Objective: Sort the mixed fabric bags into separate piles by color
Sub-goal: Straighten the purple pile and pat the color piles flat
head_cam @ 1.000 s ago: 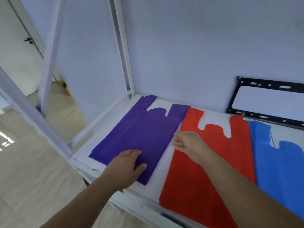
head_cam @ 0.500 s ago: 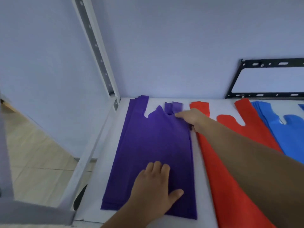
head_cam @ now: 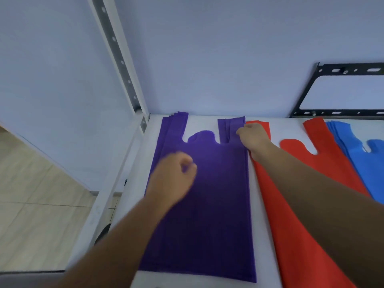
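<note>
A pile of purple bags lies flat on the white shelf, handles toward the wall. To its right lies a pile of red bags, then a pile of blue bags at the right edge. My left hand hovers blurred above the purple pile's upper left, fingers curled loosely with nothing in them. My right hand rests on the purple pile's right handle, fingers curled on the handle strips; my forearm crosses over the red pile.
A grey wall stands right behind the shelf. A white slotted upright rises at the shelf's back left corner. A black metal bracket leans on the wall at back right. Tiled floor lies below on the left.
My left hand lifted off the lower purple pile and moved up toward the handles, fingers curling. My right hand stayed at the right handle, whose strips now lie straight.
</note>
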A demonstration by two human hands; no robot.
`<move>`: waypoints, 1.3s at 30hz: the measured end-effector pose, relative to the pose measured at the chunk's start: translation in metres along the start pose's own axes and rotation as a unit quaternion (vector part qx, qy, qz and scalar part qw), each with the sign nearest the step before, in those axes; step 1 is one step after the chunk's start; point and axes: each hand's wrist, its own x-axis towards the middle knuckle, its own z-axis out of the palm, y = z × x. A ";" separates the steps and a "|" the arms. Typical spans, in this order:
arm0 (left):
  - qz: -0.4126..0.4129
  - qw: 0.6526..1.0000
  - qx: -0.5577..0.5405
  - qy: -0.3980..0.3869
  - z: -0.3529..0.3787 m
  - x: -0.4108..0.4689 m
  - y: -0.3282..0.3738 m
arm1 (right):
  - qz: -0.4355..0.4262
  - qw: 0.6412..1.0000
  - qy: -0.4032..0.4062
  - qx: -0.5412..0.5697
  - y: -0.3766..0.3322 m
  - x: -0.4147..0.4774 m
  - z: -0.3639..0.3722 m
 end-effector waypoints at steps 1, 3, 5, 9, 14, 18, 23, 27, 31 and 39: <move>-0.031 0.999 -0.019 0.028 -0.005 0.022 -0.006 | 0.002 1.000 0.009 0.006 0.005 0.006 0.000; -0.091 0.995 -0.016 0.046 -0.016 0.060 -0.018 | 0.006 1.000 0.005 0.002 0.008 0.006 -0.001; -0.143 0.989 -0.001 0.029 -0.023 0.086 -0.025 | 0.002 1.000 -0.006 -0.002 0.010 0.010 -0.003; -0.157 0.987 0.003 -0.038 -0.015 0.106 -0.032 | -0.025 0.999 -0.018 -0.007 0.017 0.022 -0.002; -0.126 0.991 0.052 0.011 -0.005 0.120 -0.030 | -0.041 0.998 -0.042 -0.032 0.013 0.025 0.000; -0.141 0.989 0.050 0.009 -0.004 0.136 -0.025 | -0.010 1.000 -0.028 -0.009 0.005 0.030 0.004; -0.141 0.988 0.051 -0.036 0.001 0.152 -0.026 | 0.040 0.998 -0.053 -0.009 -0.002 0.036 0.010; -0.166 0.982 0.083 -0.026 0.000 0.157 -0.024 | 0.056 0.994 -0.068 -0.060 -0.004 0.041 0.012; -0.147 0.986 0.075 -0.035 0.001 0.161 -0.023 | 0.046 0.983 -0.099 -0.145 -0.009 0.038 0.015; -0.061 0.991 -0.036 0.110 -0.006 0.152 -0.022 | -0.118 0.990 0.007 -0.079 -0.015 0.028 0.020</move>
